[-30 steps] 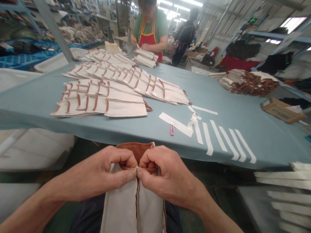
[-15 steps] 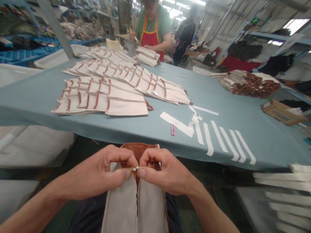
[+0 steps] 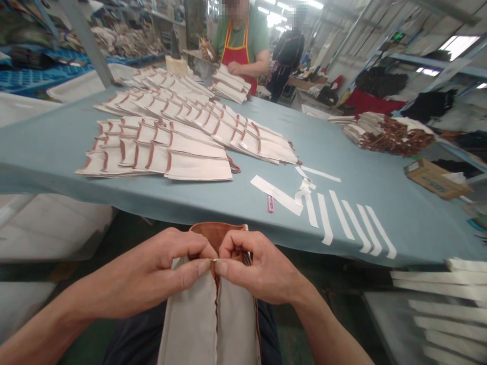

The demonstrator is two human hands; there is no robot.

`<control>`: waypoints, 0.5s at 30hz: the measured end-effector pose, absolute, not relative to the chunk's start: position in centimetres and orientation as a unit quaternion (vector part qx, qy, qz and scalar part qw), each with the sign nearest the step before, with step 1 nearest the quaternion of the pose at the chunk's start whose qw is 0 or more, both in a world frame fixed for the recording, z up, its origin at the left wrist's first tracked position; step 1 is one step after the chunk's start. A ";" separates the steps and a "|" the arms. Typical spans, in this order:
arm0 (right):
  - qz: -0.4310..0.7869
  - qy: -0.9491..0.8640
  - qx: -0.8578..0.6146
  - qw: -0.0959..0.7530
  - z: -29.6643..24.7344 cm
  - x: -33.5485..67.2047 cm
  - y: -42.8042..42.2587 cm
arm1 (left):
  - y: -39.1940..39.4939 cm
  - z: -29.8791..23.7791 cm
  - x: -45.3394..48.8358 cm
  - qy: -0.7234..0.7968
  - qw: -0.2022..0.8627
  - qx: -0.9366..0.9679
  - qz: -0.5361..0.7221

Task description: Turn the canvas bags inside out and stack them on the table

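A cream fabric bag (image 3: 192, 324) with brown lining at its opening rests over my lap, a seam running down its middle. My left hand (image 3: 178, 263) pinches the top edge on the left of that seam between thumb and forefinger. Close against it, my right hand (image 3: 251, 266) pinches the edge on the other side. The thumb tips almost meet at the seam top. My other fingers curl into the opening, where they are partly hidden.
A table (image 3: 125, 197) with a blue-green cover stands ahead. On it lie overlapping cream pieces (image 3: 198, 165) with brown trim, white strips (image 3: 344, 218), a pink cutter (image 3: 271, 204) and a cardboard box (image 3: 436, 177). A person in a red apron (image 3: 238, 56) works across the table.
My thumbs have come slightly closer over the seam top, covering more of the edge between them. The person across the table has raised a hand a little.
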State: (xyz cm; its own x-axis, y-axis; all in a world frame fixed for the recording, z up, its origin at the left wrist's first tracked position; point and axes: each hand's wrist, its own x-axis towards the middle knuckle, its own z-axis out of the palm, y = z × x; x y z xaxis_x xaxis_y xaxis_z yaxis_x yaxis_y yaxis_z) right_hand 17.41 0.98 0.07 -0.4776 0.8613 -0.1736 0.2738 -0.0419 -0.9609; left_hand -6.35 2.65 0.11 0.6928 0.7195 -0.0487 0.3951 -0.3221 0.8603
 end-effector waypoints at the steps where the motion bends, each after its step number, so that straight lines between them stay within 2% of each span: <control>1: 0.573 -0.641 -0.441 0.257 0.0 17.4 1.0 | 2.5 0.0 -6.5 0.350 0.458 0.797 0.179; 7: 0.548 -0.655 -0.448 0.265 -0.2 17.3 1.0 | 2.0 -0.3 -6.1 0.362 0.446 0.790 0.214; 15: 0.294 -0.788 -0.401 0.364 -0.8 17.6 0.4 | 1.4 -0.2 -4.8 0.419 0.411 0.774 0.237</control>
State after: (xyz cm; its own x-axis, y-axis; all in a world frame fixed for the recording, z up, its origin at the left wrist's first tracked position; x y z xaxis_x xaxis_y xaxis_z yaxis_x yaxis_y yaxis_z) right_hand 17.58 0.40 -0.79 -0.4139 0.8458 0.3366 0.4180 0.5051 -0.7551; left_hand -4.81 1.38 -0.16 0.5365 0.8436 0.0229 0.4537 -0.3112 0.8351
